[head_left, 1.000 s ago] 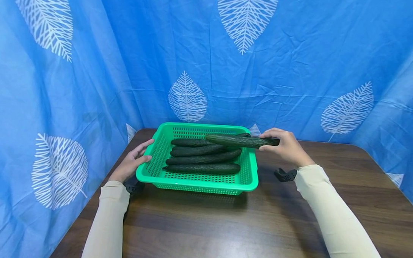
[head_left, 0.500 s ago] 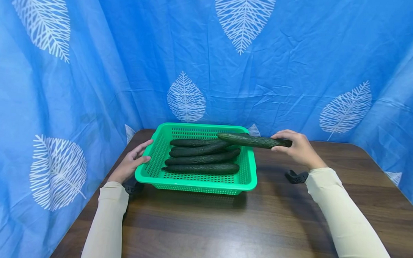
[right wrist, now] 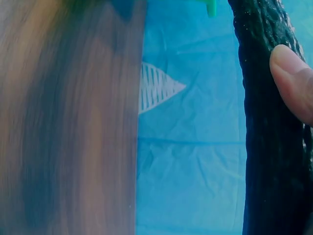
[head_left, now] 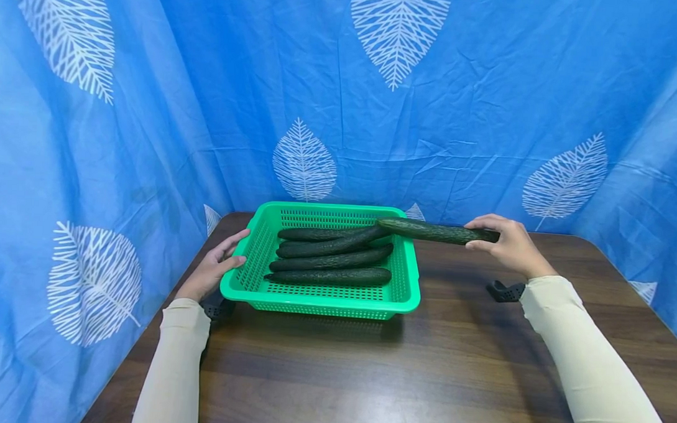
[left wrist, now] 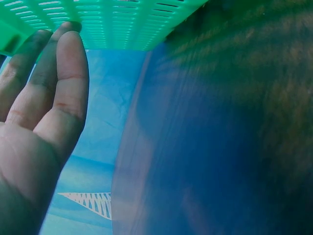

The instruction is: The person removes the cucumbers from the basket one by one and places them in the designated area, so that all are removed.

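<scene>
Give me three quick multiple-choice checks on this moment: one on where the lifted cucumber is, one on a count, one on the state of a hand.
1. Where is the lifted cucumber?
A. Across the basket's right rim
B. Flat on the table
C. Left of the basket

2. How many cucumbers lie in the green basket?
A. Two
B. Four
C. Six

3. What is the left hand doing?
A. Holding a cucumber
B. Resting open against the basket's left rim
C. Raised clear of the basket

Answers:
1 A: the right hand holds one end, the other end reaches over the rim.
2 B: four dark lengths lie side by side.
3 B: straight fingers touch the rim.
</scene>
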The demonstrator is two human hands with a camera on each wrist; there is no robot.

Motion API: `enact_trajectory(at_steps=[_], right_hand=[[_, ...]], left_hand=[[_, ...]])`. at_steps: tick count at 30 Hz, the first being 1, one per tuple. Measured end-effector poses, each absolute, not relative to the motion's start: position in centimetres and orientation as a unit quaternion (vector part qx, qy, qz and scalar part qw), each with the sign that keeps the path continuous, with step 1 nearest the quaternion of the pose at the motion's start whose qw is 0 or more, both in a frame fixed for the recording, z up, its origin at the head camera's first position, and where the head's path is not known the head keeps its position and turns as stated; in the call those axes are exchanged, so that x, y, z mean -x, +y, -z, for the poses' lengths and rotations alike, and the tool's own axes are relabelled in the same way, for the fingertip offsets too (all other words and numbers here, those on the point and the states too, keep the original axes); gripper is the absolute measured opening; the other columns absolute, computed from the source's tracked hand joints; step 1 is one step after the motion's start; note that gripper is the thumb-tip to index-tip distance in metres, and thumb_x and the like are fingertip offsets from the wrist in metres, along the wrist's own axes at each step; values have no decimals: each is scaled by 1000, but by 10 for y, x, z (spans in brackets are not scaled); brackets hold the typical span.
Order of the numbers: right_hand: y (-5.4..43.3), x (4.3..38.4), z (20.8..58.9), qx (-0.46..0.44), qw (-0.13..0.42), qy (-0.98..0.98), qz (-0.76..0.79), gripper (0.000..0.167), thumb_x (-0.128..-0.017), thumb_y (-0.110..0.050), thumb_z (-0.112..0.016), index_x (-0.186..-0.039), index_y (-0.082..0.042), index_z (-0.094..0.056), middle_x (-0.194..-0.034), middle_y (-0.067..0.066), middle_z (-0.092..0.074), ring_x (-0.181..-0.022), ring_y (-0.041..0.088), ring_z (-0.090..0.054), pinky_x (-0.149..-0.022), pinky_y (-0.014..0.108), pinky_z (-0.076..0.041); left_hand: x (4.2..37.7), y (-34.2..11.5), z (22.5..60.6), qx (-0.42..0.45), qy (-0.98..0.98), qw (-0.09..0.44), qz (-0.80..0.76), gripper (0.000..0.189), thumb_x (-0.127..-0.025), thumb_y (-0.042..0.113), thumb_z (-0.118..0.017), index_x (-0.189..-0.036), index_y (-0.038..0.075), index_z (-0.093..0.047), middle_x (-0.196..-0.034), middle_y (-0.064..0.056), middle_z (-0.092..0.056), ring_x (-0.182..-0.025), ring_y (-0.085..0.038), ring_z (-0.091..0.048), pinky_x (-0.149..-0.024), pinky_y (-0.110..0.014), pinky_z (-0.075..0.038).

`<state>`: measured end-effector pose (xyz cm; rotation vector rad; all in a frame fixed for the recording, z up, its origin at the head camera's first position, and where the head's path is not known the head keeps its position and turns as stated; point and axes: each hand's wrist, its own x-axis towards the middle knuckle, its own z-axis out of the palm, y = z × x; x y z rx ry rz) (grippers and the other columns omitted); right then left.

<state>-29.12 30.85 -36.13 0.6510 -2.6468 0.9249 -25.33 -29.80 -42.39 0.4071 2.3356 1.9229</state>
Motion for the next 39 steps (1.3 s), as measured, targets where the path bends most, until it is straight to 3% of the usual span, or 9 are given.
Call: enact_trajectory(at_steps=[4, 11, 15, 19, 22, 26, 29, 34, 39], right_hand=[[318, 292, 361, -208, 119, -913, -330, 35, -93, 0, -83, -126, 6, -74, -132, 32, -67, -123, 51, -60, -99, 69, -47], [332, 296, 364, -184, 113, -919, -330, 35, -94, 0, -83, -127, 7, -74, -134, 33, -66, -125, 53, -58, -99, 71, -45], [338, 297, 366, -179, 112, -920, -330, 35, -94, 1, -82, -128, 8, -73, -133, 35, -65, -124, 54, -58, -98, 71, -46], [346, 298, 368, -172, 118, -923, -323, 36, -95, 0, -81, -129, 8, -73, -132, 35, -67, -119, 51, -62, -94, 37, -53], [353, 300, 370, -164, 122, -927, -315, 36, -95, -2, -82, -130, 6, -73, -132, 33, -68, -110, 31, -68, -80, 14, -44], [360, 302, 373, -155, 121, -928, -315, 36, -95, -2, -82, -129, 7, -73, -130, 33, -69, -96, -10, -56, -74, 10, -44], [365, 302, 376, -146, 116, -928, -324, 36, -95, -1, -82, -129, 8, -73, -128, 35, -68, -90, -20, -48, -72, 12, -46], [373, 305, 384, -134, 106, -931, -324, 36, -96, -2, -82, -128, 10, -72, -127, 37, -68, -91, -14, -52, -71, 14, -47], [375, 310, 394, -134, 93, -935, -316, 35, -95, -1, -82, -127, 11, -72, -128, 37, -68, -104, 29, -68, -78, 26, -53]], left_hand=[[253, -298, 424, -134, 767, 43, -626, 68, -113, 12, -55, -172, 2, -23, -158, 1, -44, -123, 5, -55, -97, -19, -51], [253, -298, 423, -133, 763, 44, -631, 67, -113, 11, -55, -172, 1, -24, -151, 11, -48, -123, 4, -56, -96, -19, -51], [254, -297, 424, -134, 765, 45, -628, 68, -113, 11, -54, -172, 1, -23, -167, -8, -38, -127, 6, -51, -99, -17, -48], [254, -297, 424, -133, 767, 45, -626, 68, -113, 11, -53, -172, 1, -22, -175, -23, -23, -130, 7, -47, -100, -16, -47], [254, -298, 425, -134, 765, 45, -629, 67, -113, 11, -54, -172, 1, -23, -169, -10, -37, -128, 6, -50, -99, -17, -48], [255, -298, 426, -139, 747, 48, -648, 66, -113, 10, -55, -171, 2, -26, -143, 13, -58, -117, 1, -61, -93, -20, -54], [255, -298, 426, -143, 737, 50, -659, 66, -112, 8, -55, -171, 1, -26, -132, 16, -64, -111, -2, -65, -90, -22, -57], [255, -297, 425, -137, 753, 44, -642, 67, -112, 10, -55, -171, 1, -24, -141, 19, -54, -120, 3, -59, -95, -19, -53], [254, -297, 425, -126, 767, 42, -628, 68, -113, 13, -56, -172, 2, -24, -153, 8, -47, -124, 4, -54, -98, -19, -50]])
